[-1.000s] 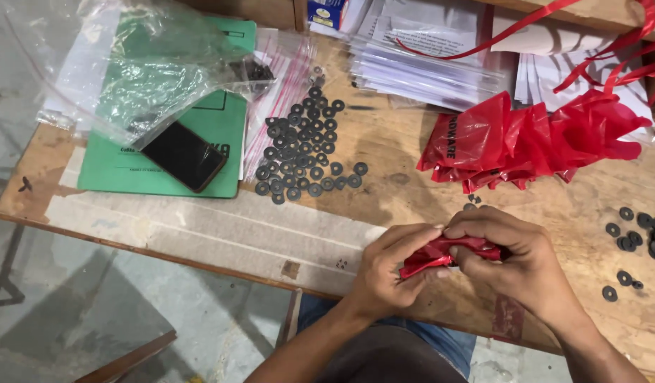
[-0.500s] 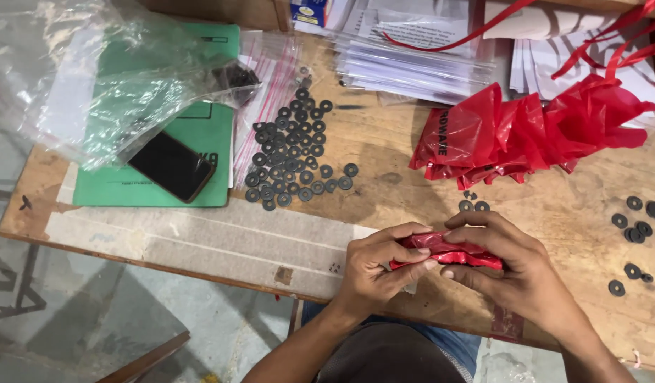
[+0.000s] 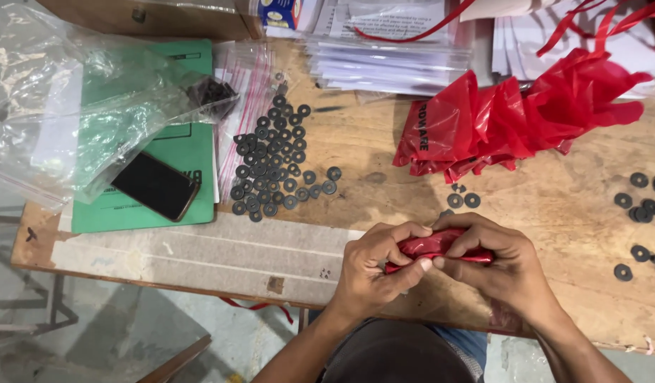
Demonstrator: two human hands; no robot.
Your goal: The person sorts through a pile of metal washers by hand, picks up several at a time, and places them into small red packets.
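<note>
At the far left, a crumpled clear plastic bag [image 3: 65, 106] lies over the corner of the wooden surface [image 3: 370, 163] and partly covers a green folder [image 3: 178, 142]. A black phone [image 3: 156, 186] rests face up on the folder, tilted, with its upper left end under the plastic. Just to the right of the folder lie small clear zip bags with red edging [image 3: 246, 78], and over and beside them a loose pile of black washers [image 3: 274, 159] spreads across the wood. A pale strip of tape or paper [image 3: 200, 252] runs along the near edge of the surface.

Toward the centre, near the front edge, the left hand [image 3: 373, 269] and the right hand [image 3: 494, 266] meet. Both are closed on a small red pouch [image 3: 430, 248], which is bunched between them; the left thumb and forefinger pinch its near edge while the right fingers curl over its top. The pouch is held just above the surface, at the front edge.

Behind the hands, a heap of red pouches [image 3: 519, 124] lies on the wood, with stacks of white printed sheets in clear sleeves [image 3: 391, 57] further back. A few washers lie between the heap and the hands. At the far right, a scatter of black washers [image 3: 639, 209] lies well apart from the main pile.
</note>
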